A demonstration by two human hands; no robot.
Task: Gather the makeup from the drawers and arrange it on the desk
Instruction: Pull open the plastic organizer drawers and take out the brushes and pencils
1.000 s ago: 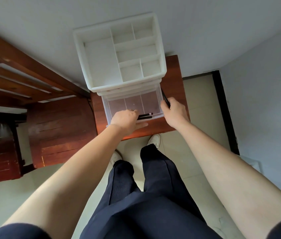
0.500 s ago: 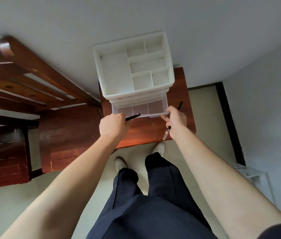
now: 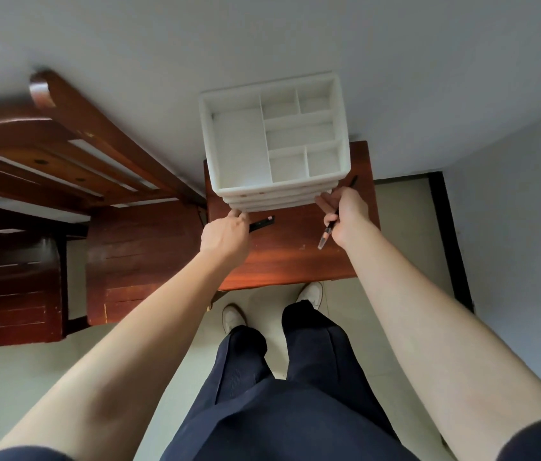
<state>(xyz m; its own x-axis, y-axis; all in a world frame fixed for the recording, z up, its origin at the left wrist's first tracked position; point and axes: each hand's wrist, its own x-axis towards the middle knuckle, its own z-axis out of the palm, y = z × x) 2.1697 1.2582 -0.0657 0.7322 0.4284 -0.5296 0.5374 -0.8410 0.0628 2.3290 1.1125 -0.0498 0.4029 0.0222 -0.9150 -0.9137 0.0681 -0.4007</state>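
Observation:
A white plastic drawer organizer (image 3: pixel 239 151) with an empty compartmented top tray stands on a small reddish wooden desk (image 3: pixel 289 257). All of its drawers sit pushed in. My left hand (image 3: pixel 225 236) grips a thin black makeup pencil (image 3: pixel 264 223) while its fingertips touch the drawer front at the left corner. My right hand (image 3: pixel 347 219) holds a slim makeup pen with a clear pink-tipped cap (image 3: pixel 325 237), and its fingers press the drawer front at the right corner.
A dark wooden chair (image 3: pixel 73 154) and a wooden cabinet (image 3: pixel 136 261) stand left of the desk. Grey walls close in behind and to the right. My legs and white shoes (image 3: pixel 310 292) are on the pale tiled floor below the desk edge.
The clear bottom drawer, pulled out before, has slid shut under both hands. The left hand lifted the black pencil out of it. The view has tilted down and moved back.

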